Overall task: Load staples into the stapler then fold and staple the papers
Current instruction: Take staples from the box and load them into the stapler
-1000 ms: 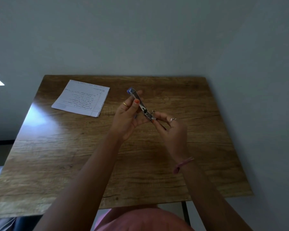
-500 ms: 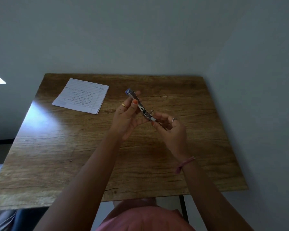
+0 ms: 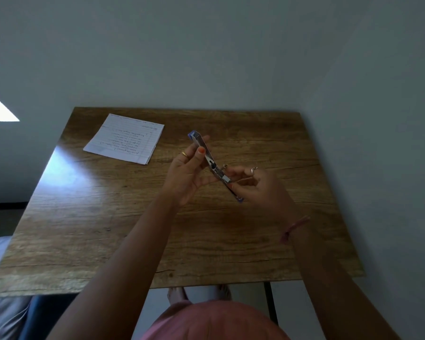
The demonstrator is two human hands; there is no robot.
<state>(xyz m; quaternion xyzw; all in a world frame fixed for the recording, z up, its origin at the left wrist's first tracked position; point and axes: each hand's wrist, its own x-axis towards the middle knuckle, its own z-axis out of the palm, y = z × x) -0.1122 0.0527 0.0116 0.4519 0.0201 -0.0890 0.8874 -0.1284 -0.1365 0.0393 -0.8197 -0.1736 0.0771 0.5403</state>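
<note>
A small blue and silver stapler [image 3: 211, 163] is swung wide open and held above the middle of the wooden table [image 3: 108, 217]. My left hand [image 3: 187, 175] grips its upper arm with thumb and fingers. My right hand [image 3: 258, 187] pinches at the lower metal channel, fingertips closed on it; whether staples are between them I cannot tell. A stack of lined, handwritten papers [image 3: 125, 141] lies flat at the table's far left corner, well apart from both hands.
Grey walls stand close behind and to the right of the table. A black table leg [image 3: 271, 305] shows below the near edge. My lap in pink cloth [image 3: 211, 322] is at the bottom of the view.
The stapler has stayed in both hands. My right hand's fingers have shifted slightly down along the lower channel. The papers have not moved.
</note>
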